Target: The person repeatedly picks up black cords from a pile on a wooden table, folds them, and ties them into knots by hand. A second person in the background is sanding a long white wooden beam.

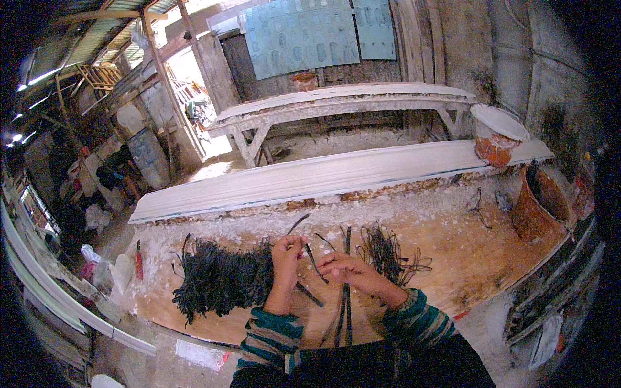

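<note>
A thin black strip runs between my two hands above a wooden board. My left hand pinches its upper part, and a short length sticks up beyond the fingers. With fingertips closed around the lower part, my right hand holds the same strip. Left of my left hand lies a thick pile of black strips. Longer black strips lie on the board under and in front of my right hand. Just beyond my right wrist is a looser bunch of thin looped black strips.
The wooden board is dusted with white crumbs. Behind it stretches a long white slab, with a white-crusted bucket on its right end. A rusty-coloured bucket tilts at the right. A red-handled knife lies at the left.
</note>
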`<control>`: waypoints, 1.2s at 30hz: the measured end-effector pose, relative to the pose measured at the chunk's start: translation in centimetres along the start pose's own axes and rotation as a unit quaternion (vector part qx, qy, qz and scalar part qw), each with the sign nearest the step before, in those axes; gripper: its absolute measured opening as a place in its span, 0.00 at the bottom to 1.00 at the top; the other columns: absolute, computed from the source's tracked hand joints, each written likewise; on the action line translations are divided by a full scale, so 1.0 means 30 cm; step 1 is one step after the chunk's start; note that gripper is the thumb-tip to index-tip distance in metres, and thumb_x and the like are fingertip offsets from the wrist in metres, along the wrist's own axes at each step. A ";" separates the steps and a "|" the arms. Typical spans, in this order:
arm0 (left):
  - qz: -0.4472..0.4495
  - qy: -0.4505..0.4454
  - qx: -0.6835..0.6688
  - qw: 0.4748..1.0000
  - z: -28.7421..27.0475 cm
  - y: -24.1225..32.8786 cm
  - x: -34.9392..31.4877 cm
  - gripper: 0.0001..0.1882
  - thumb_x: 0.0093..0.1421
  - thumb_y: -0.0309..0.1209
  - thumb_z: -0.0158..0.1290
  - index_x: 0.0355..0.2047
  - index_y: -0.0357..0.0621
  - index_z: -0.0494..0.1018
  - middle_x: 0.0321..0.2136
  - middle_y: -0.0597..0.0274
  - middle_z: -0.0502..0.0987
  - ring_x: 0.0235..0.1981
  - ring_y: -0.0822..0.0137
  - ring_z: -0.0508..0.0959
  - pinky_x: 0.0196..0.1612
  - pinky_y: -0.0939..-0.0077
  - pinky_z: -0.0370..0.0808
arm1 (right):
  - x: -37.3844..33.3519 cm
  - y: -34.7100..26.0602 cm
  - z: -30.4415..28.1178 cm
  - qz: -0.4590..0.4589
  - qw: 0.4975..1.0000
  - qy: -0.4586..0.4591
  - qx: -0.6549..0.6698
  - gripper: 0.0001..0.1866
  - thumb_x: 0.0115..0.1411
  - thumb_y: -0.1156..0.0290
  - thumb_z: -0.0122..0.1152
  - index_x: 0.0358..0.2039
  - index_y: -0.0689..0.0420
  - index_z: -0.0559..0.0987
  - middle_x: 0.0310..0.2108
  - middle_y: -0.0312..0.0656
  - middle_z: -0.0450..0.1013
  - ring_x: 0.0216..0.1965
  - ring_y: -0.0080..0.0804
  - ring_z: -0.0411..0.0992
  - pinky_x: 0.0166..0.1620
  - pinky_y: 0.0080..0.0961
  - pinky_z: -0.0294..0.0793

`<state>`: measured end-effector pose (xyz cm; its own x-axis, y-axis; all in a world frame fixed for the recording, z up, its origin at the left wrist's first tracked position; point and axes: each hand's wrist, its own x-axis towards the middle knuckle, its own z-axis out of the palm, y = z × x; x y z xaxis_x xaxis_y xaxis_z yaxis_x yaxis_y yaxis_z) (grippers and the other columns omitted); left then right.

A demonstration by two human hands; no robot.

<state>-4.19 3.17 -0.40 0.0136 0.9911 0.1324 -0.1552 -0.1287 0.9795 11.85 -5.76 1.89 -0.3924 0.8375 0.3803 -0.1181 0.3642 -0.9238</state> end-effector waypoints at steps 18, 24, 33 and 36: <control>0.064 -0.347 0.108 0.929 0.051 -0.045 -0.057 0.05 0.49 0.23 0.51 0.29 0.40 0.69 0.25 0.68 0.69 0.26 0.77 0.67 0.30 0.85 0.65 | 0.007 0.123 -0.140 0.017 0.923 0.361 -0.131 0.04 0.48 0.75 0.56 0.22 0.58 0.70 0.19 0.30 0.64 0.25 0.17 0.62 0.32 0.14 0.63; 0.102 -0.444 0.093 0.885 0.086 0.023 -0.126 0.06 0.50 0.27 0.53 0.23 0.40 0.67 0.22 0.70 0.64 0.24 0.78 0.65 0.28 0.85 0.64 | 0.007 0.026 -0.127 0.032 0.869 0.458 -0.186 0.04 0.50 0.73 0.54 0.28 0.57 0.72 0.18 0.28 0.61 0.23 0.16 0.60 0.30 0.12 0.61; 0.039 -0.154 0.135 0.978 0.065 0.074 -0.071 0.07 0.46 0.26 0.54 0.18 0.43 0.66 0.16 0.74 0.64 0.19 0.81 0.62 0.23 0.86 0.61 | -0.004 0.078 -0.138 -0.038 0.879 0.422 -0.219 0.07 0.48 0.72 0.58 0.30 0.57 0.76 0.27 0.35 0.64 0.32 0.23 0.63 0.38 0.17 0.61; 0.041 -0.064 0.090 0.993 0.012 0.029 -0.021 0.06 0.46 0.25 0.54 0.19 0.42 0.67 0.16 0.72 0.66 0.19 0.80 0.64 0.22 0.86 0.62 | -0.009 0.067 -0.128 0.001 0.926 0.304 -0.225 0.06 0.47 0.72 0.59 0.27 0.57 0.77 0.31 0.37 0.66 0.36 0.26 0.64 0.40 0.20 0.61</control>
<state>-3.97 2.42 0.42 0.1353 0.9660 0.2204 0.0180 -0.2248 0.9742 15.22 -3.70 0.11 0.2095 0.8634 0.4589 0.3270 0.3804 -0.8651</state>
